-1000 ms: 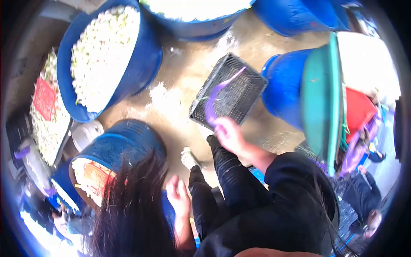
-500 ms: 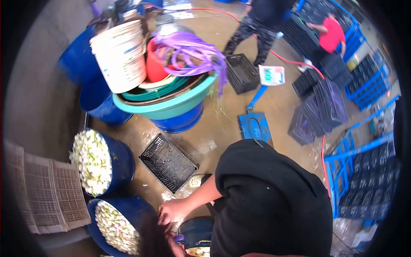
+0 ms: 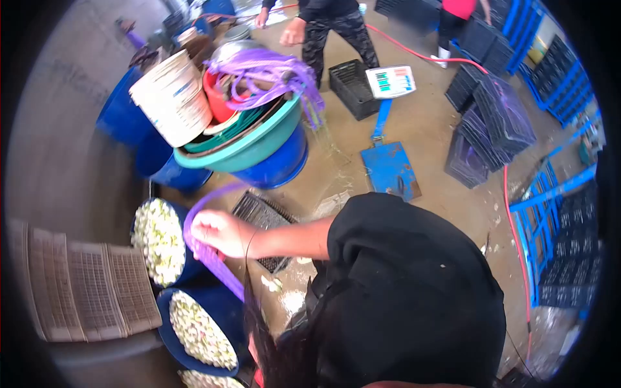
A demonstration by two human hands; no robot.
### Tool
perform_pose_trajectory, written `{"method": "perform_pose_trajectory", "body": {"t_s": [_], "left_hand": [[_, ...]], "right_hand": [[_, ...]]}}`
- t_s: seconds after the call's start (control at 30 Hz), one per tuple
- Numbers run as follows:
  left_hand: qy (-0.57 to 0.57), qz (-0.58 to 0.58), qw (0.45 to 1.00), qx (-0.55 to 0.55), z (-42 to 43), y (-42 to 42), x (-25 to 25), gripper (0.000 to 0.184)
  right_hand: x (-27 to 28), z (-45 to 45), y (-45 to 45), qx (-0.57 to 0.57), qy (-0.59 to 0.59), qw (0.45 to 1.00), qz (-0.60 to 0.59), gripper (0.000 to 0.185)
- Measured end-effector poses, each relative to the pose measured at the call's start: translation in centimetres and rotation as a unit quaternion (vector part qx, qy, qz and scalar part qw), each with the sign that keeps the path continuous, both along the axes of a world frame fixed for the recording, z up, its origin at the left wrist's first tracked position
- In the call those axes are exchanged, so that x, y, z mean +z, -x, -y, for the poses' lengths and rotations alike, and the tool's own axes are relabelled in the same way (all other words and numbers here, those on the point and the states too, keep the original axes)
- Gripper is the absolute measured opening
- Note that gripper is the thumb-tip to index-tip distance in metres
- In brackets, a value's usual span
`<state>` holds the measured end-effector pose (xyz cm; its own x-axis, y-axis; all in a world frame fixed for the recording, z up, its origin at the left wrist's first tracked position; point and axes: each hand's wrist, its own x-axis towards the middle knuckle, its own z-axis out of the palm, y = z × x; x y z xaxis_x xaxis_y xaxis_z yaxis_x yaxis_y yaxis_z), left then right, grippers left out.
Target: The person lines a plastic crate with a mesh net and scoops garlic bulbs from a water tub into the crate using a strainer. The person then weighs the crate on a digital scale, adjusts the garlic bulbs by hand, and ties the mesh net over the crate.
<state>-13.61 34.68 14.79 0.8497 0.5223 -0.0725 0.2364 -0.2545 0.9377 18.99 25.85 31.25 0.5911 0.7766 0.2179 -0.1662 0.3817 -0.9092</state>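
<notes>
My right hand (image 3: 221, 234) is closed round a long purple mesh strip (image 3: 223, 271), which arches over it and runs down toward my dark hair. Below the hand, a black crate (image 3: 263, 212) on the floor is partly covered by the hand and forearm. Two blue barrels of pale, chopped-looking pieces (image 3: 158, 242) (image 3: 199, 330) stand on the left, near the strip. A sliver of skin beside the hair may be my left hand (image 3: 253, 353); its fingers are hidden.
A green basin (image 3: 249, 152) on a blue barrel holds buckets and purple netting. Behind stand a floor scale (image 3: 388, 169), a black crate (image 3: 354, 87) and a person in camouflage trousers (image 3: 339, 39). A red hose (image 3: 511, 226) crosses the wet floor beside stacked crates (image 3: 495, 123).
The view has swung toward the basin and scale. Since half a second ago, my right hand has risen with the purple strip, now clearly visible. The person in camouflage trousers has shifted left in view.
</notes>
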Motion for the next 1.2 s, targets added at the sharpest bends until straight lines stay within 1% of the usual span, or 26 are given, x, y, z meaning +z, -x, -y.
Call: {"method": "perform_pose_trajectory", "body": {"t_s": [0.03,0.07,0.1,0.17,0.2,0.23,0.27,0.3,0.33,0.37,0.43,0.5,0.53,0.63,0.7,0.77,0.83,0.87,0.9,0.93,0.97,1.03,1.1,1.13,1.17,1.2], "left_hand": [[-0.044,0.029,0.999,-0.006,0.6,-0.6,1.7,0.038],[-0.06,0.009,0.995,0.073,1.7,0.0,3.8,0.042],[-0.074,-0.016,0.985,0.153,4.3,-3.9,10.2,0.046],[0.051,0.193,0.969,0.148,4.6,-7.1,12.6,0.048],[0.062,0.186,0.975,0.102,4.5,-8.7,14.3,0.049],[0.065,0.14,0.982,0.11,5.3,-10.4,15.8,0.043],[0.006,0.056,0.992,0.112,4.2,-10.4,14.7,0.034],[0.074,0.051,0.98,0.178,4.7,-11.1,15.4,0.025],[0.152,0.161,0.957,0.187,4.2,-11.4,14.5,0.023],[0.29,0.255,0.898,0.21,3.3,-11.5,14.2,0.024],[0.395,0.353,0.804,0.272,2.1,-11.3,15.6,0.028],[0.409,0.393,0.78,0.266,0.1,-9.9,14.5,0.029],[0.415,0.399,0.78,0.247,-0.2,-9.2,14.3,0.03],[0.419,0.388,0.737,0.361,-0.2,-8.8,14.3,0.034],[0.409,0.384,0.739,0.373,-0.2,-8.3,14.2,0.034],[0.4,0.382,0.739,0.384,-0.1,-7.9,14.2,0.034],[0.329,0.27,0.826,0.37,0.1,-7.2,14.4,0.038],[0.217,0.193,0.874,0.389,0.5,-6.8,14.9,0.035],[0.216,0.197,0.873,0.391,0.7,-5.9,14.4,0.035],[0.041,0.1,0.902,0.418,0.8,-4.7,13.6,0.03],[-0.136,-0.003,0.893,0.429,0.8,-3.9,13.2,0.026],[-0.128,0.175,0.877,0.428,3.4,-5.4,14.4,0.021],[-0.187,0.081,0.915,0.347,3.4,-5.4,14.5,0.023],[0.022,0.109,0.934,0.339,2.8,-5.0,13.4,0.024],[0.022,0.11,0.933,0.343,2.7,-4.6,13.1,0.024],[0.097,0.153,0.921,0.346,2.5,-4.3,13.0,0.023]], "right_hand": [[0.8,0.4,0.2,0.006,0.01,1.0,0.005,0.017],[1.2,0.5,0.6,0.019,0.021,0.999,0.021,0.017],[1.6,0.5,1.3,0.034,0.032,0.998,0.036,0.017],[1.9,0.0,3.3,0.084,0.044,0.994,0.061,0.018],[2.3,-0.1,4.3,0.104,0.042,0.99,0.088,0.018],[2.6,-1.0,5.3,0.041,-0.016,0.982,0.184,0.017],[2.8,-1.0,6.0,0.044,0.024,0.984,0.169,0.017],[2.4,-1.6,6.0,0.107,0.014,0.987,0.118,0.019],[2.8,-1.6,6.1,0.113,0.028,0.987,0.108,0.021],[2.6,-1.9,6.0,0.142,0.029,0.986,0.086,0.023],[0.4,-2.3,6.6,0.169,0.02,0.958,0.23,0.028],[-0.3,-0.8,8.8,0.254,0.024,0.961,0.111,0.03],[-1.0,-0.4,9.3,0.271,0.041,0.955,0.117,0.037],[-2.7,-0.3,10.8,0.277,0.025,0.956,0.092,0.042],[-1.8,0.0,10.5,0.286,0.071,0.914,0.279,0.044],[-2.2,-0.4,11.0,0.278,0.053,0.909,0.306,0.036],[-2.3,-0.9,11.3,0.229,0.042,0.895,0.381,0.026],[-2.3,-1.1,11.6,0.231,0.064,0.914,0.328,0.022],[-2.7,-1.4,11.8,0.234,0.063,0.912,0.331,0.022],[-3.4,-1.9,11.9,0.272,0.087,0.936,0.207,0.019],[-3.8,-2.2,12.0,0.305,0.11,0.943,0.079,0.016],[-3.7,-2.3,12.3,0.316,0.125,0.936,0.092,0.014],[-4.1,-2.3,12.8,0.356,0.116,0.927,0.008,0.016],[-4.1,-2.4,13.0,0.362,0.117,0.925,0.008,0.016],[-4.1,-2.4,13.0,0.384,0.138,0.912,-0.026,0.016],[-4.0,-2.4,12.8,0.403,0.159,0.899,-0.06,0.017]]}}
